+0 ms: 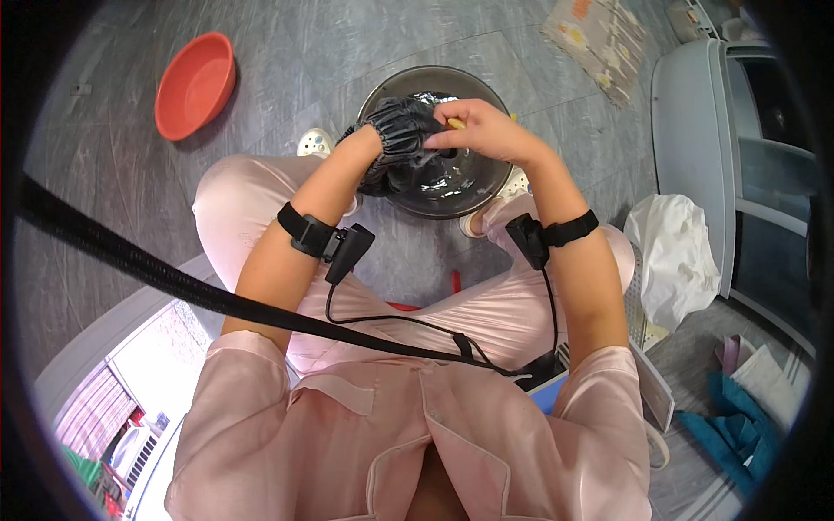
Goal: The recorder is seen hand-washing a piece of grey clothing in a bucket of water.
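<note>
A dark grey-black cloth garment with a gathered elastic edge (407,122) wraps round my left wrist (367,148) and covers the whole left hand, so its fingers are hidden. Against the garment's right side, my right hand (486,132) has its thumb and fingers closed round a small yellow piece (456,124); its kind is not clear. Both hands are over a round metal basin (475,82) on the floor. Dark, shiny water (452,187) shows inside. Part of the garment hangs over the basin's left rim.
A red plastic basin (195,87) stands at the far left, and a patterned mat (599,43) lies at the far right. To my right are a white plastic bag (673,260), a grey cabinet (691,122) and teal cloth (738,425). A black strap (217,300) crosses in front of me.
</note>
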A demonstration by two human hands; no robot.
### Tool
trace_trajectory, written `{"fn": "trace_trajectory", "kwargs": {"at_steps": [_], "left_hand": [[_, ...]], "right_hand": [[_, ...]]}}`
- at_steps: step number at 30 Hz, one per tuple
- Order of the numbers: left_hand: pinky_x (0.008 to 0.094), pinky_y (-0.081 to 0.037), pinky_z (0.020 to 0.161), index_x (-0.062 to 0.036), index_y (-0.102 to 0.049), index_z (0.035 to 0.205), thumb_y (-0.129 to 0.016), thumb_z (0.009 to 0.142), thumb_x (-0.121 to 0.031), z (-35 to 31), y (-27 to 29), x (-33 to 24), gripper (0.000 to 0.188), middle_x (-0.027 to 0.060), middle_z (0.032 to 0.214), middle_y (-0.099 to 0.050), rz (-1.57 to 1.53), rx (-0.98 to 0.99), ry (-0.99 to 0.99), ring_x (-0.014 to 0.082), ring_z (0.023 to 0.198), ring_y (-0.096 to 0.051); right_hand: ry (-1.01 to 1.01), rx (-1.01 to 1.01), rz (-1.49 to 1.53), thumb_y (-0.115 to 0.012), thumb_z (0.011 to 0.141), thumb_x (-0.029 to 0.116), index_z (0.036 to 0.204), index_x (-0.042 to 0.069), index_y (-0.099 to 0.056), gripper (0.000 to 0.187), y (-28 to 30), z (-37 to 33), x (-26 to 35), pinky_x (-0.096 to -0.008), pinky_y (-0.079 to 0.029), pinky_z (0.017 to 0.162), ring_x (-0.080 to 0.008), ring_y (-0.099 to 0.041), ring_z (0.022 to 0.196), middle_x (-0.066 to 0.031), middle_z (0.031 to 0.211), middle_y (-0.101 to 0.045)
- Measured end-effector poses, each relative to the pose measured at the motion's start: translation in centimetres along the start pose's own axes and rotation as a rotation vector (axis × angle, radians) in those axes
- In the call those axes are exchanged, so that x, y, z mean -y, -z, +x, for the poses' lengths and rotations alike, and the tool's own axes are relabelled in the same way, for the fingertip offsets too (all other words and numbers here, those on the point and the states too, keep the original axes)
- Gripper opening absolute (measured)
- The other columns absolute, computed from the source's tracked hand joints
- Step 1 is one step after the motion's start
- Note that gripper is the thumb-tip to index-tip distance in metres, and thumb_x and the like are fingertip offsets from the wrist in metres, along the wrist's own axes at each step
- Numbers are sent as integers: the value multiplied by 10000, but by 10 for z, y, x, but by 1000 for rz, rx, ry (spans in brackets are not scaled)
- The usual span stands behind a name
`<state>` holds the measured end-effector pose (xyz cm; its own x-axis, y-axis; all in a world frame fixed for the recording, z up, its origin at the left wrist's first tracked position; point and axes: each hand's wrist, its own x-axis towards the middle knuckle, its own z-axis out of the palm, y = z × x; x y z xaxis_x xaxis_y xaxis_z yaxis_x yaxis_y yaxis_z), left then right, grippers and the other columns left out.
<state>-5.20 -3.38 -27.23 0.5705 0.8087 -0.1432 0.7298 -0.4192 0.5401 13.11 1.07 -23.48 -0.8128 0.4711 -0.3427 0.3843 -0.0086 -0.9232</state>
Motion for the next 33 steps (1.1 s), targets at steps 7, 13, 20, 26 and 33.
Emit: {"fn": "trace_trajectory", "kwargs": {"at_steps": [7, 13, 20, 26, 33], "left_hand": [[350, -485, 799, -75, -645, 1024, -592, 800, -236, 4, -25, 20, 281, 119, 1009, -661, -733, -179, 30, 260, 928, -626], [379, -480, 742, -111, -671, 954, -623, 743, -271, 2, -71, 72, 270, 106, 956, -672, -576, -299, -230, 260, 886, -630], [376, -477, 760, -87, -631, 998, -602, 774, -266, -15, -5, 3, 287, 124, 989, -645, -133, -335, -105, 268, 911, -613], [372, -475, 775, -68, -596, 1036, -584, 802, -261, -13, 20, -30, 304, 139, 1016, -623, 225, -483, -36, 274, 931, -599], [368, -472, 793, -45, -555, 1080, -562, 833, -256, -6, 30, -44, 325, 156, 1048, -596, 490, -629, -196, 282, 955, -582]], "right_hand": [[-68, -110, 438, -694, 779, 207, 666, 167, -483, 243, -3, -10, 35, -190, -268, 568, -5, -380, 635, 115, 666, -443], [36, -109, 441, -686, 786, 185, 641, 143, -434, 294, -25, -20, 62, -197, -247, 536, -14, -327, 593, 98, 623, -373], [109, 57, 378, -679, 814, 131, 679, 108, -423, 290, -34, -28, 70, -197, -259, 552, -3, -317, 626, 99, 657, -349], [99, 241, -180, -628, 873, 297, 744, 37, -529, 307, -37, -22, 42, -243, -343, 563, -65, -383, 621, 33, 626, -420], [295, -1114, -484, -606, 852, 368, 1012, 28, -591, 376, -13, 11, 21, -404, -454, 692, -316, -581, 819, -157, 882, -590]]}}
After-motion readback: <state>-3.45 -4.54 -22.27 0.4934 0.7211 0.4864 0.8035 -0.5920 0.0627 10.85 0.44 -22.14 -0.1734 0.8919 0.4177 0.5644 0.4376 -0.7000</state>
